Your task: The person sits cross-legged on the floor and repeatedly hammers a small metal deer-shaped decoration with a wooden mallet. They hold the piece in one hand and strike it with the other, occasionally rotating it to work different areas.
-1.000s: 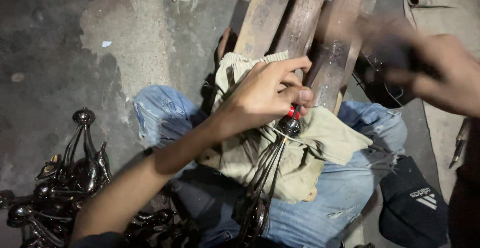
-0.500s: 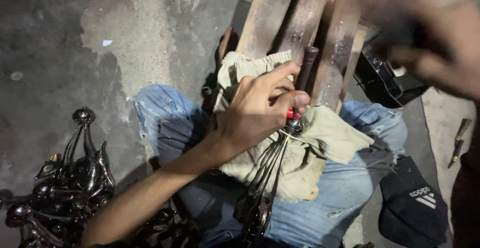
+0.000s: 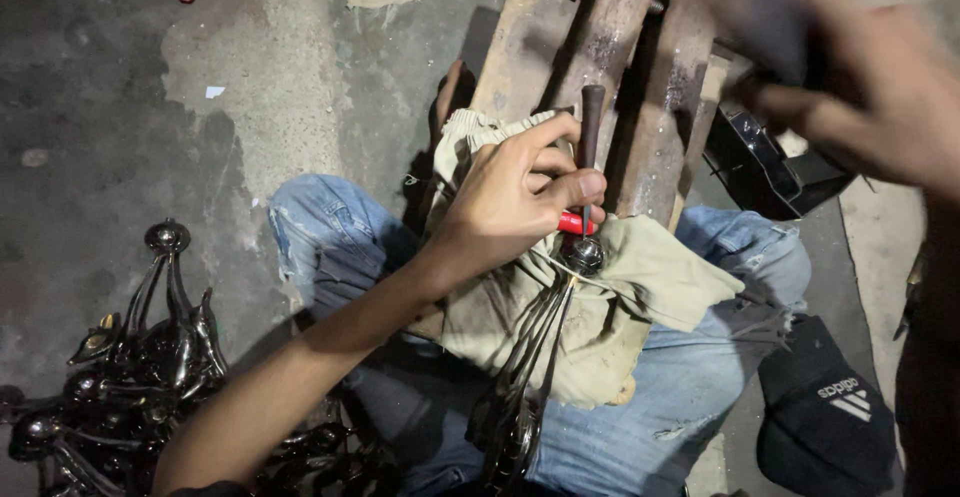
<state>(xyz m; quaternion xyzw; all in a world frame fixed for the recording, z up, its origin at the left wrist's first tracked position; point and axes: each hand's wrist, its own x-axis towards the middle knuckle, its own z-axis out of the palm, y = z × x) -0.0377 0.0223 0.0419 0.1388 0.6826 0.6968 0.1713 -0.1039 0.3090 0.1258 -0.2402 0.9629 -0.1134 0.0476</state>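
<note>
Left hand [image 3: 515, 202]: closed around a thin dark metal rod [image 3: 590, 137] — held upright over the pale green cloth [image 3: 640, 287] on the lap.
Right hand [image 3: 860, 87]: blurred, far right — grip cannot be told.
Near left: pile of shiny dark metal pieces [image 3: 130, 377].

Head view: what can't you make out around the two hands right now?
- Right hand: motion-blurred; whatever it grips is unreadable.
- Left hand: its fingers cover the join between the dark punch and the metal pieces.
- Metal pieces: lower ends cut off by the bottom edge.
- Pile of dark metal parts: too dim to count.
</note>
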